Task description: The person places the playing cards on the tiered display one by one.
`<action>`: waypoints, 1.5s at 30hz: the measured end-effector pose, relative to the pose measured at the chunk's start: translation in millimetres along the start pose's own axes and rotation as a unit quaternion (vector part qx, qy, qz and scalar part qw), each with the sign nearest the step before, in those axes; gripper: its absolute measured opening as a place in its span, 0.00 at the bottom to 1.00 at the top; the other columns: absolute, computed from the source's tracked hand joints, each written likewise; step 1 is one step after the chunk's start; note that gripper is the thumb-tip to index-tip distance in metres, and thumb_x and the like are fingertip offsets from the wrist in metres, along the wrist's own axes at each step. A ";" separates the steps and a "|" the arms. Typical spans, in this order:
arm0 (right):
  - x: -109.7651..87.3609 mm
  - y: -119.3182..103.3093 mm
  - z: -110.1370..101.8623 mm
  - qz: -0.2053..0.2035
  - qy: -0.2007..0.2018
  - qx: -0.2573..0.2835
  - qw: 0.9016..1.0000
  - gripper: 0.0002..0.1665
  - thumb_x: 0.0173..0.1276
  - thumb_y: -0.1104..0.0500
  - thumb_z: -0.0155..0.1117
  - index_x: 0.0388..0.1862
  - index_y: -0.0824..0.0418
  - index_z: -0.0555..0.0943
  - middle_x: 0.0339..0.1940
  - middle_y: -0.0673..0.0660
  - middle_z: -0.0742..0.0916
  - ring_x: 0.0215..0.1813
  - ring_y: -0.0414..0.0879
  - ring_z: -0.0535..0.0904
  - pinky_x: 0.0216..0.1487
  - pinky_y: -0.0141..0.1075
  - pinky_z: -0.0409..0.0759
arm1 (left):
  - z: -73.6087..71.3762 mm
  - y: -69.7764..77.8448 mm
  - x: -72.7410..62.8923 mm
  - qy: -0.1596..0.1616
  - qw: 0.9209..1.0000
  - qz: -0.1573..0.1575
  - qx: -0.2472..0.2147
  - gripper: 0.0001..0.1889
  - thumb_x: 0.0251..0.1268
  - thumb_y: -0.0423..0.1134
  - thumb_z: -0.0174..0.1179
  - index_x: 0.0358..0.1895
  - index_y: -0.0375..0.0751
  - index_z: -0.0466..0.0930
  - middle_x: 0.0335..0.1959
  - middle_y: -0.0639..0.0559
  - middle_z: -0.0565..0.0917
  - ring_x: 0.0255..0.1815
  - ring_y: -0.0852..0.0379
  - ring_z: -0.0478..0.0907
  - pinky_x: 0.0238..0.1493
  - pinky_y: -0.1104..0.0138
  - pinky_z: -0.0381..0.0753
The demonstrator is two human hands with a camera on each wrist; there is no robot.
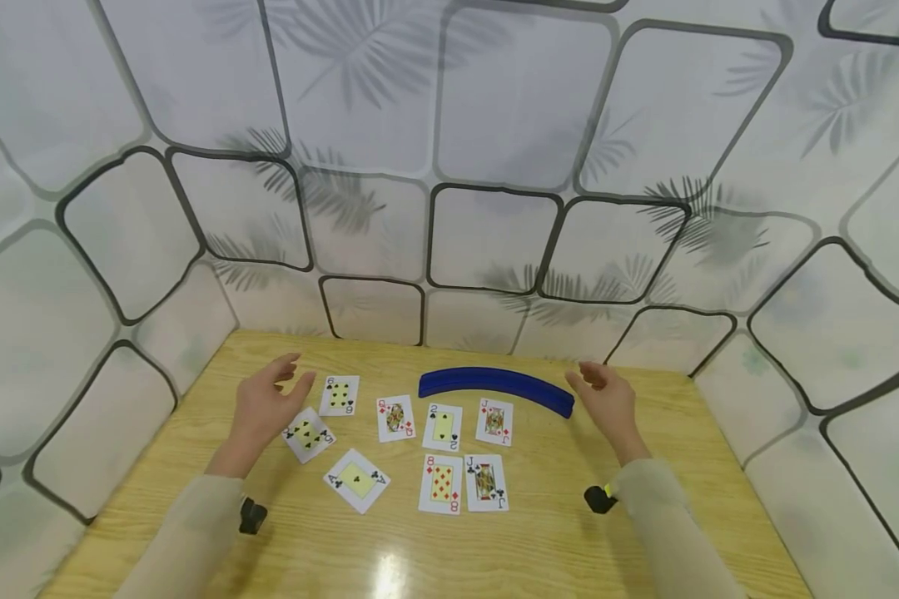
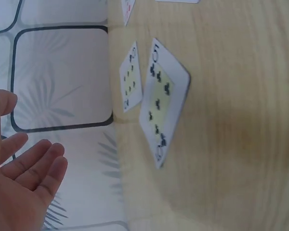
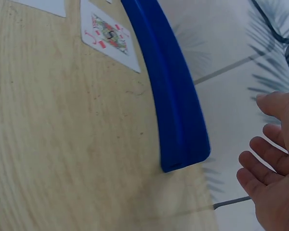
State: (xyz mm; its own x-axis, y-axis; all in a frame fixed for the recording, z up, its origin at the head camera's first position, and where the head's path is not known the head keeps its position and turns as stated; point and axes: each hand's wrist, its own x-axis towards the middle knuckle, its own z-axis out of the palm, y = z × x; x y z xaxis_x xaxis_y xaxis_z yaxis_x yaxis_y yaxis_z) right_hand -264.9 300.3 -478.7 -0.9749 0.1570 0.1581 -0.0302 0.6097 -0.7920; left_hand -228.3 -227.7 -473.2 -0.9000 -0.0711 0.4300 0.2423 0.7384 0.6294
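My left hand (image 1: pixel 265 408) is raised over the table's left side, fingers loosely bent and empty. Nearest to it lie a black six card (image 1: pixel 340 395) and a five of clubs (image 1: pixel 309 434), both face up. On the other side, my right hand (image 1: pixel 607 403) hovers just beyond the right end of a curved blue card holder (image 1: pixel 494 380), holding nothing. No cards stand in the holder's groove. In the right wrist view, relaxed fingers (image 3: pixel 265 168) show apart from the blue holder (image 3: pixel 176 96). A red jack (image 1: pixel 494 422) lies in front of it.
More face-up cards lie mid-table: a queen of diamonds (image 1: pixel 395 418), a two of spades (image 1: pixel 442 427), an ace of clubs (image 1: pixel 356 480), an eight of diamonds (image 1: pixel 441 484) and a jack of clubs (image 1: pixel 486 482). A patterned wall (image 1: pixel 494 241) borders the wooden table (image 1: pixel 539 549) behind and at both sides.
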 end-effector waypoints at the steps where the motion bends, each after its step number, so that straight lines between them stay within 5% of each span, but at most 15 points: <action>1: -0.9 3.1 1.3 0.005 -0.005 0.005 1.000 0.36 0.77 0.42 0.66 0.71 0.66 0.77 0.67 0.70 0.83 0.69 0.62 0.78 0.72 0.55 0.77 | -0.3 -2.0 -2.1 -0.002 1.000 -0.012 -0.003 0.25 0.76 0.44 0.64 0.67 0.30 0.78 0.57 0.27 0.86 0.54 0.31 0.87 0.51 0.41 0.88; 14: -11.2 20.7 15.3 0.044 -0.021 0.024 0.999 0.33 0.78 0.47 0.66 0.72 0.67 0.77 0.69 0.70 0.82 0.70 0.63 0.77 0.73 0.55 0.76 | -1.6 -25.4 -28.1 -0.024 0.995 -0.095 -0.002 0.25 0.74 0.46 0.65 0.65 0.30 0.81 0.58 0.27 0.86 0.50 0.31 0.87 0.56 0.38 0.83; 22: -17.3 28.5 19.2 0.071 -0.031 0.032 0.997 0.36 0.78 0.43 0.65 0.74 0.65 0.75 0.72 0.69 0.80 0.73 0.62 0.74 0.74 0.55 0.75 | -0.3 -37.1 -46.0 -0.073 0.991 -0.095 0.056 0.29 0.73 0.47 0.66 0.66 0.27 0.78 0.65 0.23 0.79 0.70 0.22 0.71 0.71 0.32 0.69; 28: -17.4 37.0 26.9 0.069 -0.009 0.017 0.997 0.33 0.75 0.46 0.70 0.68 0.66 0.80 0.65 0.70 0.85 0.66 0.61 0.80 0.64 0.48 0.80 | 2.9 -39.4 -57.8 -0.082 0.984 -0.086 0.130 0.35 0.70 0.52 0.68 0.67 0.25 0.76 0.67 0.19 0.75 0.71 0.15 0.64 0.70 0.27 0.65; 32: -17.1 40.8 30.9 0.059 -0.004 0.005 0.998 0.30 0.75 0.48 0.71 0.67 0.66 0.81 0.61 0.69 0.87 0.61 0.59 0.82 0.59 0.42 0.79 | 3.2 -39.6 -61.8 -0.118 0.975 -0.081 0.167 0.41 0.69 0.57 0.67 0.69 0.23 0.72 0.67 0.15 0.71 0.70 0.10 0.61 0.69 0.22 0.61; 36: -17.0 43.9 33.2 0.047 -0.004 0.007 0.999 0.30 0.74 0.51 0.71 0.66 0.69 0.81 0.60 0.71 0.87 0.60 0.62 0.82 0.61 0.47 0.80 | 3.2 -41.4 -64.1 -0.161 0.966 -0.091 0.179 0.47 0.68 0.62 0.65 0.71 0.21 0.68 0.68 0.10 0.67 0.67 0.07 0.61 0.65 0.18 0.59; 45: -18.3 51.2 35.1 0.063 -0.022 0.017 0.998 0.32 0.76 0.52 0.69 0.70 0.71 0.77 0.67 0.73 0.83 0.68 0.66 0.78 0.71 0.56 0.76 | 0.8 -38.7 -63.0 -0.189 0.956 -0.122 0.190 0.49 0.66 0.65 0.66 0.69 0.19 0.68 0.65 0.09 0.65 0.65 0.06 0.60 0.58 0.17 0.63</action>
State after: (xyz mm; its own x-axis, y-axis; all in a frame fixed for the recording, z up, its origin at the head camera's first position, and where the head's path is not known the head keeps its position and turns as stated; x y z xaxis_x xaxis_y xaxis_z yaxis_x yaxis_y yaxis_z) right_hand -256.3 301.4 -542.9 -0.9801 0.1958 0.0314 0.0855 0.5603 -0.8239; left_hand -181.2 -251.2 -525.2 -0.9969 -0.0777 -0.0086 -0.0753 0.9262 0.3695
